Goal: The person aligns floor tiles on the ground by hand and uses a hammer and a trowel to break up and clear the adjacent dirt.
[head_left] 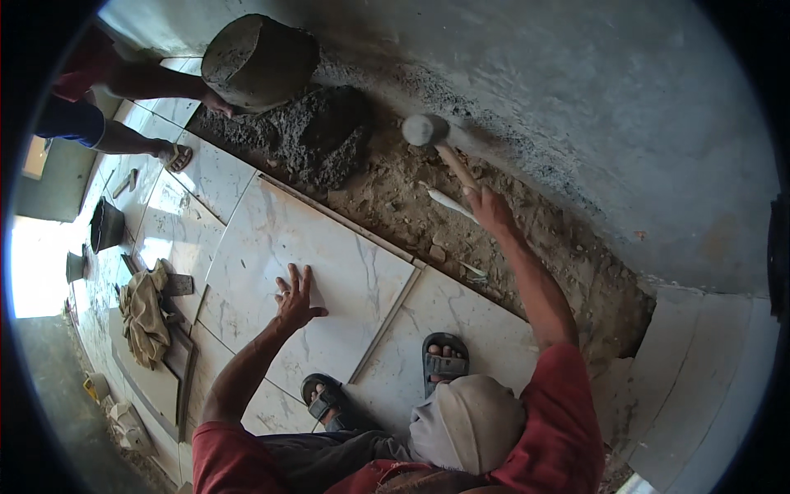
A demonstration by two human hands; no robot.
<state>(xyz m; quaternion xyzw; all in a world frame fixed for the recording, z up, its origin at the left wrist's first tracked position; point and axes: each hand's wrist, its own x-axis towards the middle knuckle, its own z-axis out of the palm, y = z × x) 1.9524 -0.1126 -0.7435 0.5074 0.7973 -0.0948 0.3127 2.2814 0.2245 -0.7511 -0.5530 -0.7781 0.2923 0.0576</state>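
My left hand (296,301) lies on a large white marble-patterned floor tile (255,247), its fingers spread and holding nothing. My right hand (491,211) is closed around the wooden handle of a mallet (424,130). The mallet's pale round head is raised over the strip of bare soil (387,198) along the wall, beyond the tile's far edge. Close to my right hand, a white pointed strip (451,204) lies on the soil. At the far left, a co-worker's hand (218,102) grips a tilted bucket (262,62) above a heap of wet grey mortar (317,136).
A grey plastered wall (592,107) bounds the soil strip. The co-worker's sandalled foot (178,157) stands on the tiles at the left. Nearer on the left are a black bucket (107,225), a crumpled tan cloth (145,317) and stacked tiles (148,375). My sandalled feet (445,361) rest on laid tiles.
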